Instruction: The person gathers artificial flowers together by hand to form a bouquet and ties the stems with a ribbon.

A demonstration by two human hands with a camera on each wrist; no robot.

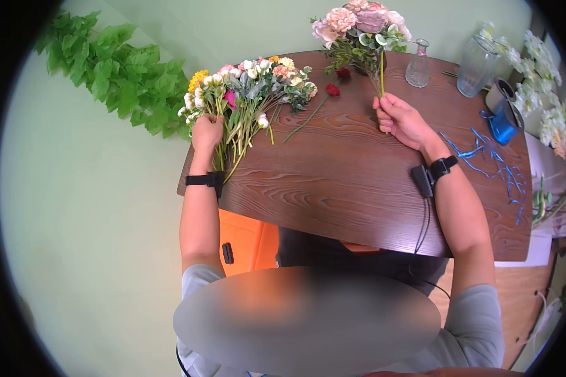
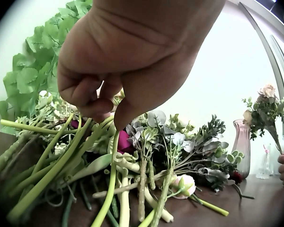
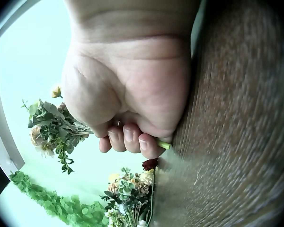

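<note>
Step in hand is prob. picking a stem out of the loose pile w/ the L while the R keeps a bunch ready. R hand is up off the tabletop, fingers curled tight round the lower stems of the bouquet, its pale pink, peach & mauve blooms tilted up & away from the person; in the R wrist view a cut green stem end pokes out past the little finger. L hand is down in the flower pile, at the table's L end; thumb & forefinger look pinched together on a green stem, other fingers bent in, tho the far side of the grip is hidden, so can't tell if they hold more. Pile stems lie crossed, mostly pointing twd the person. A single red flower lies just R of the pile, apart from it. Next move, I'd judge, calls for a slow pull to free that stem w/o dragging its neighbours, R grip kept firm so the bunch doesn't slip; main risk is tangled leaves & heads catching.
</note>
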